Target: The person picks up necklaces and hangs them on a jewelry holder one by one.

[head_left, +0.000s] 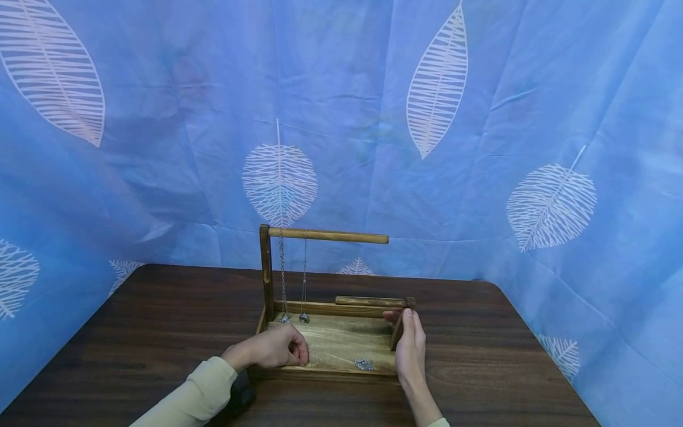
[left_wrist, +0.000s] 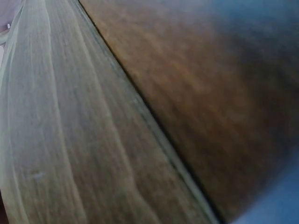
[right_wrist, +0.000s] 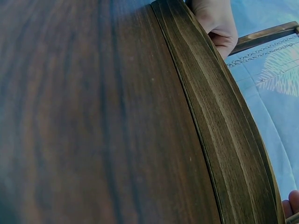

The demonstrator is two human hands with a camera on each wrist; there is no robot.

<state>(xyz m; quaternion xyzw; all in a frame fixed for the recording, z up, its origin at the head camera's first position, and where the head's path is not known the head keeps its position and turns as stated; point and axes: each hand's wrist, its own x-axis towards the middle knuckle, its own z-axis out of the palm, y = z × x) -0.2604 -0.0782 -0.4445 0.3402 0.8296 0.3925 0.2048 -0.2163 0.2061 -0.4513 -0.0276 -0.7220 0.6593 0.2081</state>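
Note:
A wooden jewelry stand [head_left: 341, 370] with a shallow tray base sits on the table. Two silver necklaces, one a chain [head_left: 281, 267] and the other a finer necklace [head_left: 305, 273], hang from its tall arm near the left post. A small silver chain heap [head_left: 364, 364] lies at the tray's front right. My left hand [head_left: 274, 346] is over the tray's front left rim, fingers curled downward; whether anything is pinched there is hidden. At the right end, my right hand [head_left: 412, 347] grips the short post [head_left: 397, 333], with fingertips showing behind it.
The tall bar [head_left: 331, 236] and the lower bar [head_left: 373, 300] reach toward each other above the tray. A dark object [head_left: 240, 394] sits under my left sleeve. Behind the brown table [head_left: 176, 332] hangs a blue leaf-patterned cloth [head_left: 352, 118].

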